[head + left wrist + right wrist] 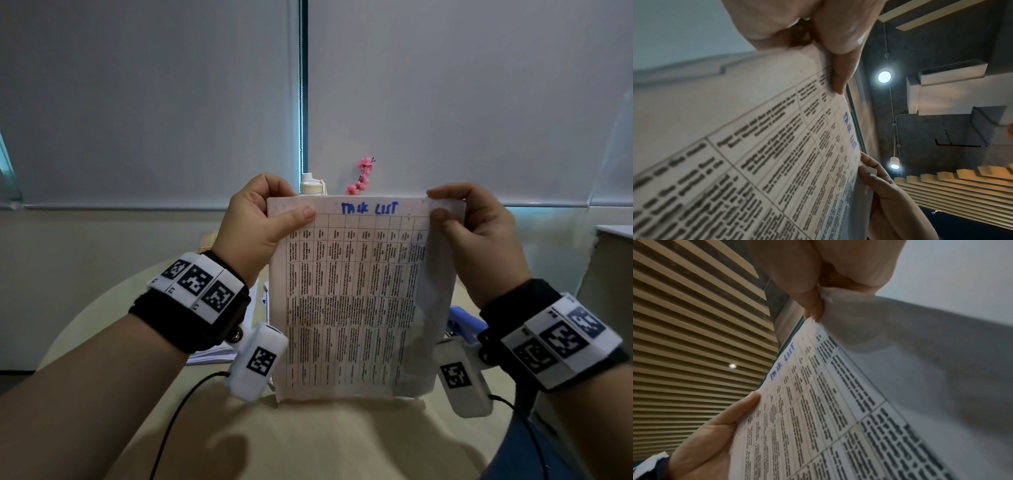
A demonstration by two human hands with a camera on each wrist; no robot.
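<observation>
Grey blinds (pixel 137 102) are hanging behind the tabletop (pixel 308 442). Above it the task-list sheet (pixel 349 301) is being held upright: left grip (pixel 260 222) is pinching its top-left corner, and right grip (pixel 479 236) is pinching the translucent cover sheet (pixel 440 274) at top right. Judgement: peeling slowly, with the left pinch firm, should avoid tearing.

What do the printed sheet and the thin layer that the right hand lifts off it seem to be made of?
The printed sheet looks like plain matt paper: it carries a printed table and blue handwriting. The thin layer seems a translucent plastic film, perhaps tracing paper: the print shows dimly through it and it drapes in soft folds from the grip of the right hand.
</observation>
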